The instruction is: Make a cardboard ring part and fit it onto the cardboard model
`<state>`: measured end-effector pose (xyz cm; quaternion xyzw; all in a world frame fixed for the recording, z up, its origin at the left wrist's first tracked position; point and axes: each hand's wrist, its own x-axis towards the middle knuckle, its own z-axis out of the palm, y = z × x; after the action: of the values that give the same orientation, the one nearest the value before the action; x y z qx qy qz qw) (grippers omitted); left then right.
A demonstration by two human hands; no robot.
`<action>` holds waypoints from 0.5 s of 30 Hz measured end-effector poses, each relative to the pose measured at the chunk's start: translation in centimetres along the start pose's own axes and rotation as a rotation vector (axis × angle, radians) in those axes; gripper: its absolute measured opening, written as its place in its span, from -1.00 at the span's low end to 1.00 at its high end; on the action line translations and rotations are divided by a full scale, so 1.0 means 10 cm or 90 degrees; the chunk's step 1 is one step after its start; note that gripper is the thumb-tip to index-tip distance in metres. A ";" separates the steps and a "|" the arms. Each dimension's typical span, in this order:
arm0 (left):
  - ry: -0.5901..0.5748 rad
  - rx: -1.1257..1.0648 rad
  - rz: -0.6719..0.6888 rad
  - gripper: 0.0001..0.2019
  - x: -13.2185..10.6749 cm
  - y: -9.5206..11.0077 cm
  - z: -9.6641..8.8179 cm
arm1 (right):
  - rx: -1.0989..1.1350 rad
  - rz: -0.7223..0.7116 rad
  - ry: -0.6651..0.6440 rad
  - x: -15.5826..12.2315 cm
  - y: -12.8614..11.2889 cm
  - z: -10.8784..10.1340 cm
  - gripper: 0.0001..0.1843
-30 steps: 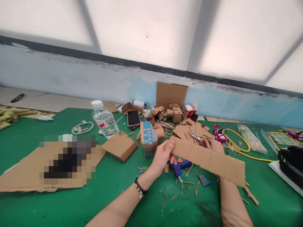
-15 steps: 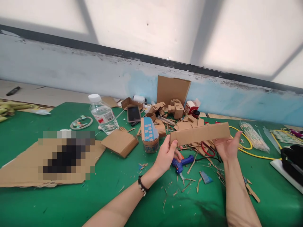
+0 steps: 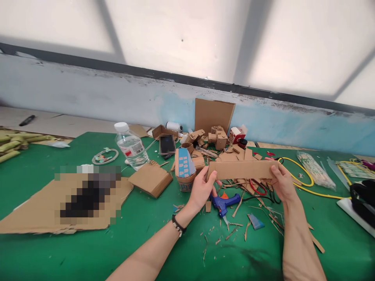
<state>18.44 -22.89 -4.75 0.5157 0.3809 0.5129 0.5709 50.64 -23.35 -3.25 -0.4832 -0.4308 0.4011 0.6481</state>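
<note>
A long cardboard strip (image 3: 243, 170) is held up level above the green table, stretched between my two hands. My left hand (image 3: 202, 187) pinches its left end, thumb on the near face. At the other end my right hand (image 3: 281, 181) is closed on it, the thumb on the front and the fingers mostly behind. Below the strip lies a blue hot glue gun (image 3: 225, 203) with an orange trigger. A cardboard piece with a blue printed side (image 3: 185, 166) stands just left of my left hand.
A water bottle (image 3: 133, 148), a square cardboard stack (image 3: 150, 178) and a large cardboard sheet (image 3: 35, 207) lie to the left. Behind are a cardboard camera model (image 3: 218, 137) and scraps. A yellow cable (image 3: 312, 177) and bagged sticks (image 3: 315, 169) lie right.
My right hand, open under the strip's right end before, has closed on that end. The strip now lies more level, its right end lower and shifted left.
</note>
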 end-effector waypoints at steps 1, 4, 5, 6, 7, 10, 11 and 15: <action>-0.008 -0.018 -0.004 -0.39 0.00 0.00 0.02 | -0.013 -0.001 -0.004 0.00 0.00 0.00 -0.41; -0.048 -0.079 -0.032 -0.32 -0.03 0.01 0.06 | -0.032 -0.022 0.010 0.03 0.04 0.00 -0.51; -0.057 -0.090 -0.042 -0.30 -0.04 0.02 0.06 | -0.030 -0.029 0.016 0.03 0.05 0.00 -0.53; -0.065 -0.097 -0.052 -0.29 -0.05 0.04 0.05 | -0.032 -0.034 0.018 0.04 0.06 -0.01 -0.54; -0.077 -0.100 -0.060 -0.29 -0.06 0.06 0.03 | -0.037 -0.037 0.016 0.03 0.07 -0.02 -0.55; -0.140 -0.100 -0.083 -0.36 -0.08 0.14 -0.05 | -0.072 -0.039 -0.009 0.01 0.05 -0.01 -0.57; -0.159 -0.100 -0.092 -0.38 -0.09 0.17 -0.07 | -0.087 -0.040 -0.019 0.00 0.04 0.00 -0.57; -0.149 -0.074 -0.098 -0.44 -0.14 0.22 -0.06 | -0.135 -0.063 -0.030 -0.03 0.02 0.08 -0.55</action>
<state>17.20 -24.26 -2.87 0.5075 0.3199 0.4253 0.6777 49.80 -23.37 -3.41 -0.5176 -0.5093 0.3318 0.6022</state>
